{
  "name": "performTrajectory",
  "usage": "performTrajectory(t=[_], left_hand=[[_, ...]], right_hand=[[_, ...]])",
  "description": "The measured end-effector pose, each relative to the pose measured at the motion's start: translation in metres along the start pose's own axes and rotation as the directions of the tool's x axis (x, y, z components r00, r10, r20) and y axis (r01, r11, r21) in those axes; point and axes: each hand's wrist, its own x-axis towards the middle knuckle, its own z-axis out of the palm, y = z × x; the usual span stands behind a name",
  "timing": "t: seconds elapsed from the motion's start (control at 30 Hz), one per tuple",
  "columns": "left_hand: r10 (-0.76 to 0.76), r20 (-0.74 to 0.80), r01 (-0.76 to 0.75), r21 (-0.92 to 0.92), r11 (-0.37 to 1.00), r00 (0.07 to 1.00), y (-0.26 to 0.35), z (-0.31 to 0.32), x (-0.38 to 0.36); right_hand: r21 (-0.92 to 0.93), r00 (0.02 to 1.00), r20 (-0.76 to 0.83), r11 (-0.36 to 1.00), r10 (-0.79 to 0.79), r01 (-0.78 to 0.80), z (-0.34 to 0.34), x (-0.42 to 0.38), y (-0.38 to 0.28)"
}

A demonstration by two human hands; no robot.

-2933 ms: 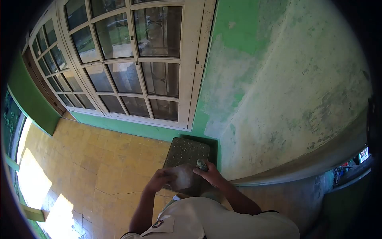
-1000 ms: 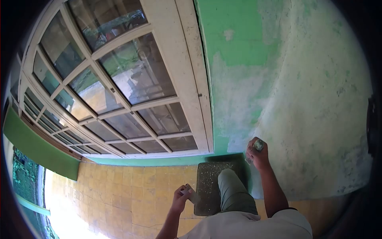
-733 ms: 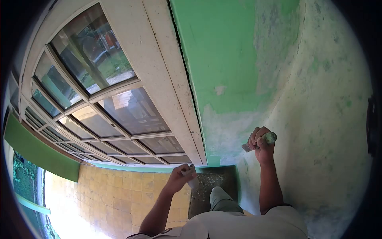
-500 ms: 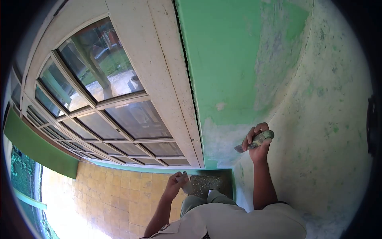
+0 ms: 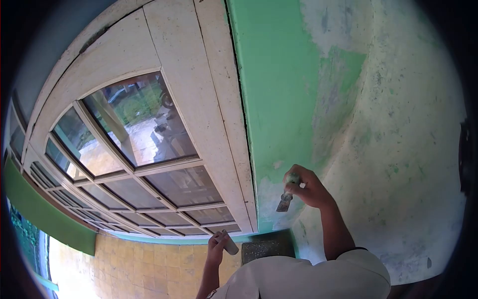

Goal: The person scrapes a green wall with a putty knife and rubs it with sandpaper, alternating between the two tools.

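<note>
A scraper [image 5: 284, 203] with a worn, paint-smeared handle is in my right hand [image 5: 311, 188], fingers wrapped around the handle. Its flat metal blade points downward, in front of the lower, paint-stripped part of the green wall [image 5: 279, 104]. My left hand [image 5: 215, 248] hangs lower, near the foot of the door, closed around a grey piece [image 5: 230, 246] that looks like a folded or curled sheet; its material is unclear. Pale scraped patches show beside and above the scraper on the wall.
A white-framed door with glass panes [image 5: 181, 187] stands to the left of the green wall. The whitish, mottled wall [image 5: 398, 174] runs along the right. Below are a speckled dark block [image 5: 266, 250] in the corner and yellow floor tiles [image 5: 144, 261].
My right hand has shifted left and turned, so the scraper's blade now points down instead of left. My left hand sits a little lower in view, and the camera view has tilted.
</note>
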Motion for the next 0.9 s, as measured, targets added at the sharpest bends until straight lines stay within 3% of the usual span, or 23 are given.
performTrajectory(t=[0.03,0.1,0.13,0.17,0.23,0.3,0.4,0.57,0.7,0.77,0.9], left_hand=[[0.026,0.062,-0.029,0.05,0.998,0.998,0.009,0.003,0.006],[0.023,0.148,-0.032,0.055,0.998,0.989,0.015,-0.001,0.022],[0.032,0.197,-0.042,0.045,0.998,0.98,0.018,0.0,0.029],[0.04,0.246,-0.05,0.032,0.998,0.968,0.02,0.001,0.036],[0.025,0.313,-0.039,0.037,0.999,0.949,0.028,0.009,0.044],[0.003,0.361,-0.021,0.047,0.999,0.933,0.033,0.016,0.049],[0.045,0.446,-0.087,0.074,0.993,0.894,0.042,0.028,0.062],[0.061,0.464,-0.092,0.045,0.995,0.884,0.047,0.033,0.069],[0.08,0.396,-0.108,0.048,0.993,0.915,0.044,0.023,0.06],[0.073,0.362,-0.099,0.052,0.994,0.929,0.044,0.013,0.053],[0.077,0.243,-0.075,-0.017,0.997,0.967,0.048,-0.012,0.039]], right_hand=[[-0.007,1.0,-0.019,1.0,0.003,-0.003,-0.002,0.001,-0.005],[0.37,0.939,-0.288,0.883,-0.187,0.289,-0.007,0.0,-0.013],[0.392,0.905,-0.365,0.846,-0.218,0.361,-0.013,-0.004,-0.022],[0.371,0.897,-0.385,0.853,-0.217,0.366,-0.019,-0.009,-0.029],[0.519,0.862,-0.485,0.744,-0.149,0.421,-0.03,-0.022,-0.044],[0.5,0.834,-0.534,0.744,-0.138,0.444,-0.038,-0.027,-0.057],[0.192,0.691,-0.615,0.777,-0.38,0.599,-0.052,-0.028,-0.072],[0.012,0.564,-0.609,0.704,-0.558,0.71,-0.063,-0.018,-0.12],[0.066,0.47,-0.564,0.531,-0.679,0.845,-0.095,0.002,-0.136],[0.226,0.468,-0.466,0.41,-0.751,0.883,-0.112,0.015,-0.142],[0.244,0.446,-0.449,0.374,-0.775,0.895,-0.141,0.038,-0.162]])
